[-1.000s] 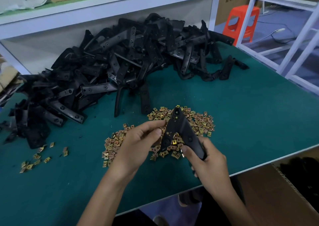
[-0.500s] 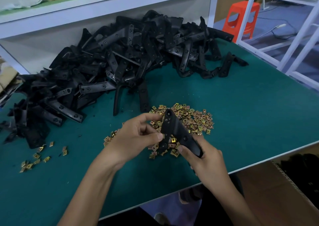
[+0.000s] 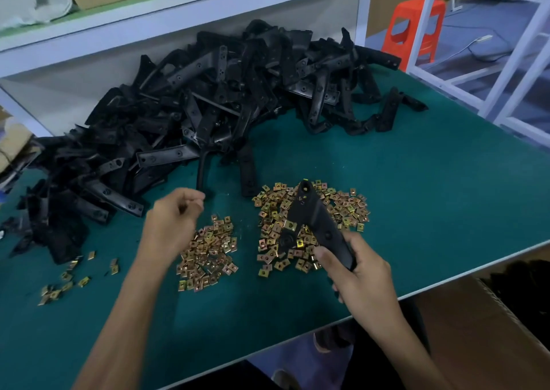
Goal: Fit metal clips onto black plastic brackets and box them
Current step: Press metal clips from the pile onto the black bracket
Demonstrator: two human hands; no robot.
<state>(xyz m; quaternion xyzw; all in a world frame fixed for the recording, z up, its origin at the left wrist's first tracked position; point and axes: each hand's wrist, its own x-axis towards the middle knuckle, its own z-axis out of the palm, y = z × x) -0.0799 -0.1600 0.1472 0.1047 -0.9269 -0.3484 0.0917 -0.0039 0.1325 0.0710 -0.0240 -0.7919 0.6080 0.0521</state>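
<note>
The right hand (image 3: 361, 273) grips a black angled plastic bracket (image 3: 312, 220) over small gold metal clips (image 3: 342, 211) near the green surface's (image 3: 431, 196) front edge. The left hand (image 3: 172, 220) is curled and blurred, and I cannot tell if it holds anything.

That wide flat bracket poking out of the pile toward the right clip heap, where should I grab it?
Probably pinch the wide flat bracket across its long edges at the near end, coming from your side: that end lies bare on the mat, while the far end runs under the pile.
</note>
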